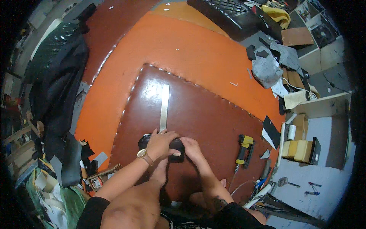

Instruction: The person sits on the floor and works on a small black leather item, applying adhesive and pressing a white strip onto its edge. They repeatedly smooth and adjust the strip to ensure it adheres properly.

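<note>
My left hand [159, 144], with a watch at the wrist, is closed over a black padded piece [144, 140], its fingertips at the lower end of a long pale metal strip [164, 107]. My right hand [190, 147] grips the right side of the black piece, fingers curled; part of it is hidden. My bare leg [133, 200] reaches up beneath my left hand. All this is on a maroon padded mat [133, 99] with a studded edge. A yellow-and-black power tool [246, 142] with a hose lies right of my right hand.
An orange surface [190, 42] surrounds the mat. Dark material [57, 76] is heaped at the left, scraps in a green sack [49, 198] below it. A quilted black cushion [228, 15] and grey scraps [267, 68] lie at upper right; shelving with foam blocks [301, 150] stands right.
</note>
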{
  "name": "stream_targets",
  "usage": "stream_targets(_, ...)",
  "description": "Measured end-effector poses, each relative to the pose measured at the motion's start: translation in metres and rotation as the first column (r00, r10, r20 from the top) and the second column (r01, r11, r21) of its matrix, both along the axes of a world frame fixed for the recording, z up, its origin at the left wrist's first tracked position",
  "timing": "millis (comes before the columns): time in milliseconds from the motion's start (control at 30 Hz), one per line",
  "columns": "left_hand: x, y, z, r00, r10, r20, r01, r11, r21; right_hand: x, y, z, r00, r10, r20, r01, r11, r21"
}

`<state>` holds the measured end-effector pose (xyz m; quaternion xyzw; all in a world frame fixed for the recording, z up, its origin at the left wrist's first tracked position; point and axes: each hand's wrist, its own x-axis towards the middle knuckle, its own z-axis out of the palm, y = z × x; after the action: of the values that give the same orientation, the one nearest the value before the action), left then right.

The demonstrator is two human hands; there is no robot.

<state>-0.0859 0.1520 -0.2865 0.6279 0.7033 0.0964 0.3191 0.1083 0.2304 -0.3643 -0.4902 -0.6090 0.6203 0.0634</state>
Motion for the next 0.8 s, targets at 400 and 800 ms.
stream_targets(400, 0.016, 0.01, -0.002, 0.985, 0.07, -0.157, -0.092, 0.986, -0.142, 0.053, -0.051, -0.008, 0.998, 0.059, 0.023, -0.062, 0.971, 0.231)
stream_targets(800, 0.007, 0.005, 0.012, 0.968, 0.247, 0.035, -0.247, 0.969, -0.011, -0.029, 0.053, 0.023, 0.865, 0.345, 0.364, -0.385, 0.922, 0.039)
